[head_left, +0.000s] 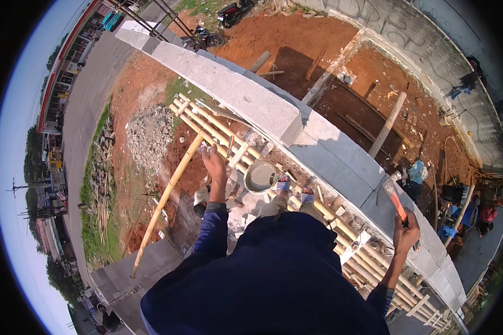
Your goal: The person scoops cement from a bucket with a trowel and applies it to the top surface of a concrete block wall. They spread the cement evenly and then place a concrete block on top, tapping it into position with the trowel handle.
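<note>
Bamboo pole slants beside the left hand, empty with fingers parted; well rightward, over the block wall, the orange-handled tool angles from upper left down into the nearer right hand, wrapped around it.

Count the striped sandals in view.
2: the left sandal just right of the round bucket, and the right sandal farther right. No others show.

Right hand grips orange-handled tool; left hand hovers.
</note>
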A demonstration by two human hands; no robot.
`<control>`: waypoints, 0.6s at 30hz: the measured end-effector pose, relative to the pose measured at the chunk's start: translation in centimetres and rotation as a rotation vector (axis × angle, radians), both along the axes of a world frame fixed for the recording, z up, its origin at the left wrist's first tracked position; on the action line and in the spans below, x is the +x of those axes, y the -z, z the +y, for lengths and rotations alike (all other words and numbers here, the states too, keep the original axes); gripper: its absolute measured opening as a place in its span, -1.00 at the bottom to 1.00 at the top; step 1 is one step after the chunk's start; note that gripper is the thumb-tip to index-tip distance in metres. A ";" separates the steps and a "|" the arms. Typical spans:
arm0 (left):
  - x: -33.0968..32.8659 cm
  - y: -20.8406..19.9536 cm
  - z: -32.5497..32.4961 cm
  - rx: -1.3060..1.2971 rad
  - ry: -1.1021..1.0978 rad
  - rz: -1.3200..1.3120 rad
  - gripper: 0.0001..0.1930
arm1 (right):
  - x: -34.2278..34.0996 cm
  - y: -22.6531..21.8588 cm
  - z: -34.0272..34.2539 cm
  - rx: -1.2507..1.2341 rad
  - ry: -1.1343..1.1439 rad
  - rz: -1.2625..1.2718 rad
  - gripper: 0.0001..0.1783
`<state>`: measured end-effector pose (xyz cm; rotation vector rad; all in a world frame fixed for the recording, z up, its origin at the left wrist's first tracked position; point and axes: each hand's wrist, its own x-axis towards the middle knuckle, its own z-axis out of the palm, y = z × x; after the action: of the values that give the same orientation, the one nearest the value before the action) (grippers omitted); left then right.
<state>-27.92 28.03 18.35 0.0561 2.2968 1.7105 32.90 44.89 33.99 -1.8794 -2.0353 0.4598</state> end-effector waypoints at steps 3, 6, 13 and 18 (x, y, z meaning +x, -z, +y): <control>-2.0 -9.4 5.5 0.026 0.150 0.498 -0.31 | 3.2 1.9 -0.5 0.041 0.013 -0.076 -0.69; -3.4 -17.3 7.8 0.049 0.250 0.724 -0.32 | 4.9 3.9 0.9 0.168 -0.142 -0.125 -0.67; -3.3 -21.1 4.0 -0.241 0.407 0.725 -0.38 | 4.3 5.3 1.1 0.184 -0.161 -0.089 -0.66; -3.0 -11.4 -9.6 -0.497 0.378 0.435 -0.39 | 5.5 6.4 0.8 0.185 -0.192 -0.125 -0.60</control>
<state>-30.89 18.40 29.75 0.7698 2.7216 0.9822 38.41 45.68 27.55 -1.6495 -2.2660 0.1957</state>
